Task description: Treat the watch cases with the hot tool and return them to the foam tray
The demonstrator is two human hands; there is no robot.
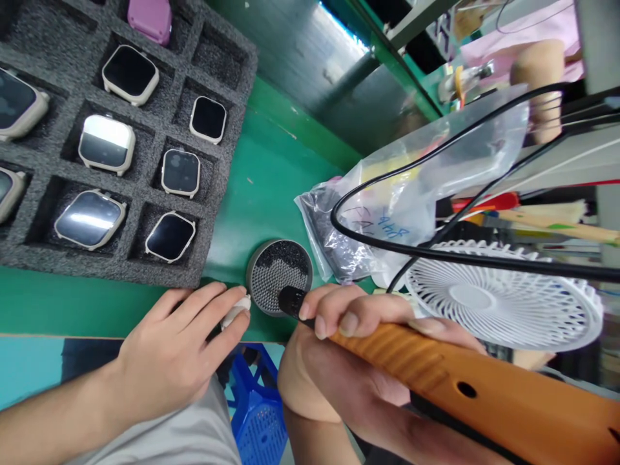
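a big gray foam tray (29,258) with square holes holds rows of smart watches (90,219) on a green table (271,194). the right hand (358,316) is closed around a long orange tool (411,361) lying from lower right to upper left, its black tip (293,301) pointing at a round tin of black bristles (279,276), almost touching it. the left hand (179,349) pinches a small white piece (236,311). a slip could knock the tip into the tin.

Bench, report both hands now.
Left hand pinching small white piece. Right hand gripping orange-handled tool, black tip at round bristle tin. White fan beside.
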